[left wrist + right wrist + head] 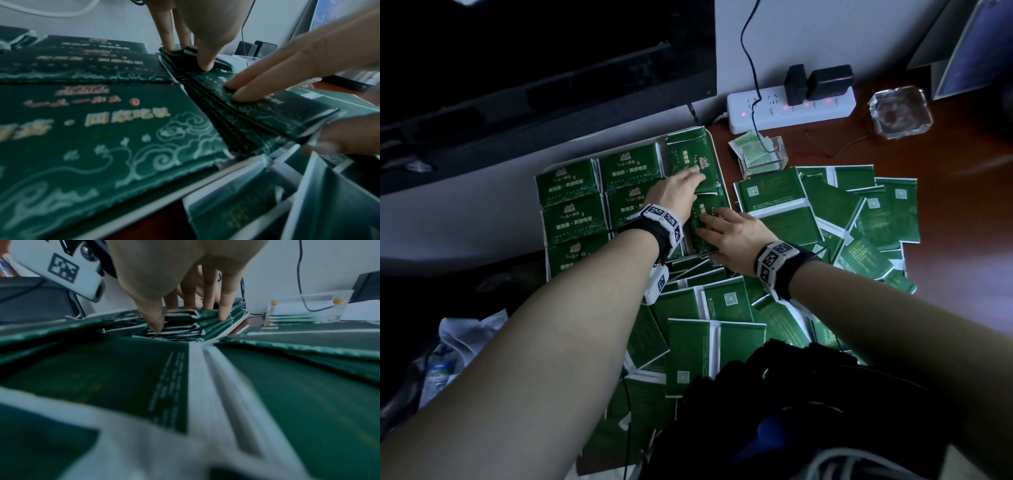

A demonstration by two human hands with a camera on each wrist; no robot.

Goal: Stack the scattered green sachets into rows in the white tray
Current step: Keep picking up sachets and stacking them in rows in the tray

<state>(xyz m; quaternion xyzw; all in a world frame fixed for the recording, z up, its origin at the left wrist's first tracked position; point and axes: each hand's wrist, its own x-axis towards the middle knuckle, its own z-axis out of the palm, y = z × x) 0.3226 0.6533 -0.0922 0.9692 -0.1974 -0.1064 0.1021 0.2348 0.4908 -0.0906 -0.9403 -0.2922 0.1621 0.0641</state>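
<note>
A white tray (709, 132) holds several stacks of green sachets (571, 202) in rows, printed side up. My left hand (681, 188) reaches across it, fingertips (167, 47) and thumb pressing the far right stack (688, 154). Just nearer lies my right hand (729, 233), its straight fingers (242, 92) flat on the near right stack (267, 113), with the thumb at that stack's near end. The right wrist view shows those fingers (224, 311) on the stack's layered edges. Loose sachets (842, 212) lie scattered, back side up, right of the tray and in front of it (709, 325).
Behind the scattered pile are a clear holder with pale green packets (763, 154), a white power strip with plugs (791, 106) and a glass ashtray (900, 111). A black screen (534, 68) stands behind the tray. Black cables (808, 394) lie at the near edge, and a plastic bag (458, 339) lower left.
</note>
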